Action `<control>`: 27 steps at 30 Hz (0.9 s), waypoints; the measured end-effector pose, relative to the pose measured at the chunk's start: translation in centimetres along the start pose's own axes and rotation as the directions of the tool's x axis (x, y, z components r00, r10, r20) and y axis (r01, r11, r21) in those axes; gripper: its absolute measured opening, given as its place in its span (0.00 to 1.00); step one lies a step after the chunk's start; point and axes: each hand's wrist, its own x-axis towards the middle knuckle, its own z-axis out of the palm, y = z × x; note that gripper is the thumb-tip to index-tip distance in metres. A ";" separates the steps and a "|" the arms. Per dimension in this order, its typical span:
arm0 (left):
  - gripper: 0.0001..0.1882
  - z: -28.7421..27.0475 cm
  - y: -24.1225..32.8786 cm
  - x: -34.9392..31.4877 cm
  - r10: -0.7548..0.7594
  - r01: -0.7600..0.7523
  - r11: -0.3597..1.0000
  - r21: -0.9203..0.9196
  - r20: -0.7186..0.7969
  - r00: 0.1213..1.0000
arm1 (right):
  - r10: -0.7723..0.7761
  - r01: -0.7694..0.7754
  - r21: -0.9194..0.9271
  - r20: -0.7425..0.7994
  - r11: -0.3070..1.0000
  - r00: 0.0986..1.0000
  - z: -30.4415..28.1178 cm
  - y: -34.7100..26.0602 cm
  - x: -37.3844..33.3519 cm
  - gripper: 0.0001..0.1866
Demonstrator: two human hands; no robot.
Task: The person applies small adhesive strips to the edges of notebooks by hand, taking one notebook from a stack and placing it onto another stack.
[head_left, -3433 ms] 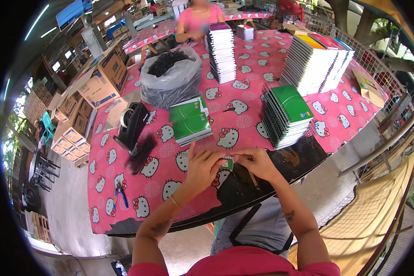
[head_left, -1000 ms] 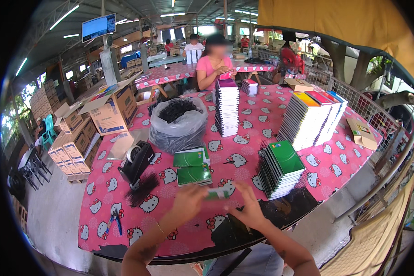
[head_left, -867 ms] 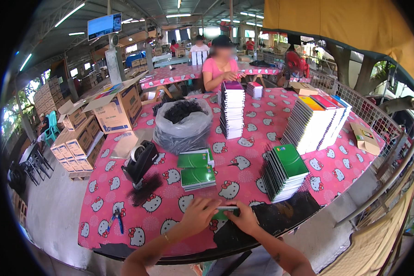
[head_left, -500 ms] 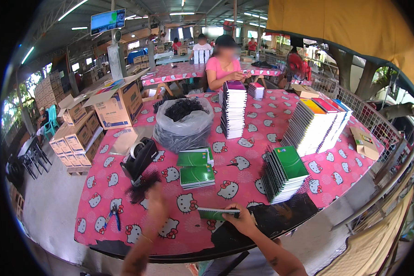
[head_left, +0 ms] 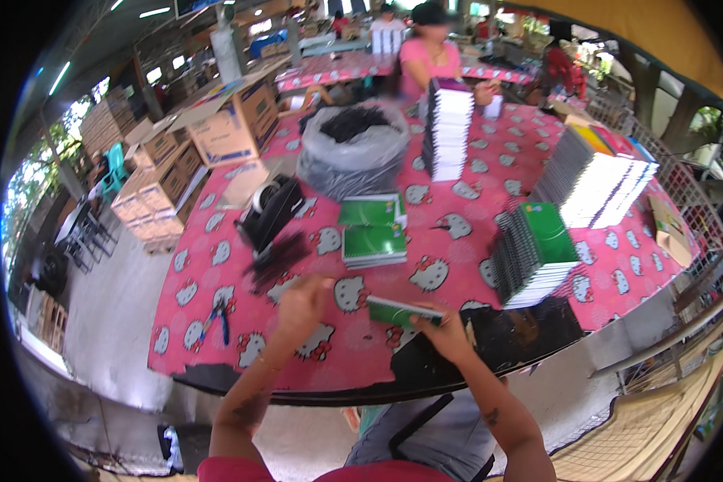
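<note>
My right hand (head_left: 446, 332) grips a small green spiral-type notebook (head_left: 400, 312) by its right end, tilted just above the table near its front edge. To its left, my left hand (head_left: 302, 307) is raised over the tablecloth with its fingers drawn together. Blur hides whatever they may pinch. Just beyond that hand lies a loose heap of thin black binding coils (head_left: 277, 261). A low stack of green notebooks (head_left: 374, 244) sits farther off, in the middle. On the right stands a taller stack of green notebooks (head_left: 545, 233) with black coils along its left side.
Behind the coils stand a black tape dispenser (head_left: 270, 213) and a clear bag of black coils (head_left: 353, 161). Pliers (head_left: 217, 323) lie at left. Tall notebook stacks (head_left: 450, 132) rise farther back, near a co-worker in pink (head_left: 427, 60). Cardboard boxes (head_left: 229, 128) stand beyond the left edge.
My view has tipped downward, so the table sits higher in the picture. My right hand keeps its hold on the notebook. My left hand stays near the coils, slightly closer to me.
</note>
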 end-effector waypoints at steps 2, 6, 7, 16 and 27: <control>0.07 0.7 4.7 -0.5 -0.098 0.099 0.954 -0.283 0.018 0.995 | -0.028 0.027 0.061 0.008 0.998 1.000 -0.3 0.0 0.0 0.14; 0.11 1.0 5.9 -2.0 -0.202 0.194 0.902 -0.385 0.020 0.979 | -0.019 0.016 0.094 0.037 0.995 0.999 0.3 -0.7 0.1 0.13; 0.12 0.6 6.5 -1.7 -0.191 0.193 0.901 -0.389 0.045 0.981 | -0.018 0.015 0.086 0.038 0.996 0.999 0.3 -0.9 0.1 0.13; 0.14 1.1 6.0 -0.6 -0.025 0.032 0.978 -0.208 0.034 0.999 | -0.029 0.025 0.122 0.032 0.992 0.999 0.4 -1.0 0.4 0.13; 0.13 1.2 5.3 -0.2 -0.020 0.052 0.948 -0.315 0.103 0.994 | 0.010 -0.008 -0.073 0.033 0.997 0.999 -0.6 -0.3 -0.4 0.12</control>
